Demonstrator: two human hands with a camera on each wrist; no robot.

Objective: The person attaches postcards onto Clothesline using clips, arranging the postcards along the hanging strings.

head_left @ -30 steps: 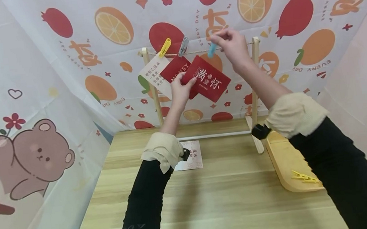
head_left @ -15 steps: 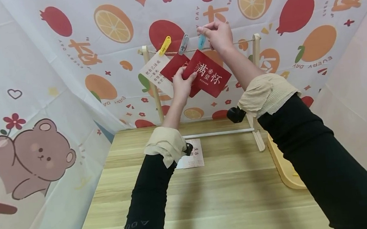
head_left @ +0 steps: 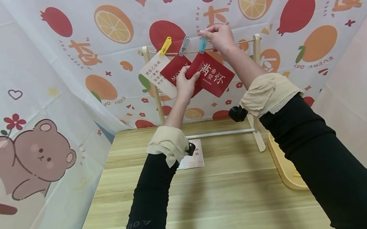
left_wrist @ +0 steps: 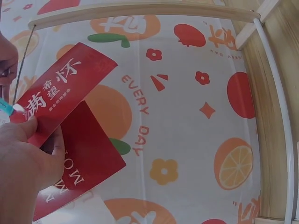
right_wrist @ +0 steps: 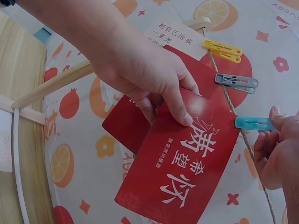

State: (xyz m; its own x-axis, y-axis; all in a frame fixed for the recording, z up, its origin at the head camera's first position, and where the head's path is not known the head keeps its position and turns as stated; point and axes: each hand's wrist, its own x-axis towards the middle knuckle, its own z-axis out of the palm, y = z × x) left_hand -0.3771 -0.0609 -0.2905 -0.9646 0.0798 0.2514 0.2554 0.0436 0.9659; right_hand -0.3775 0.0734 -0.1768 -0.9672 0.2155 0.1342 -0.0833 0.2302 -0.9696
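My left hand (head_left: 185, 84) pinches the left side of a red card with white characters (head_left: 214, 76) between thumb and fingers. A blue clothespin (right_wrist: 254, 123) sits at that card's top corner, by the twine (right_wrist: 224, 93); my right hand (head_left: 220, 37) pinches its upper end. Just left hang a red "MONEY" card (left_wrist: 81, 158) under a grey clothespin (right_wrist: 237, 82) and a white card with writing (head_left: 157, 72) under a yellow clothespin (head_left: 165, 46). In the left wrist view the blue clothespin is partly cut off by the edge.
The twine runs between two wooden posts (head_left: 256, 48) of a stand, with a white bar (head_left: 220, 133) low down. A pale printed card (head_left: 195, 155) lies on the wooden table (head_left: 138, 192). At right stands a yellow tray (head_left: 285, 167), partly behind my right arm.
My right hand has brought the blue clothespin leftward to the line and down onto the red card's corner. The left hand has shifted slightly right with the card.
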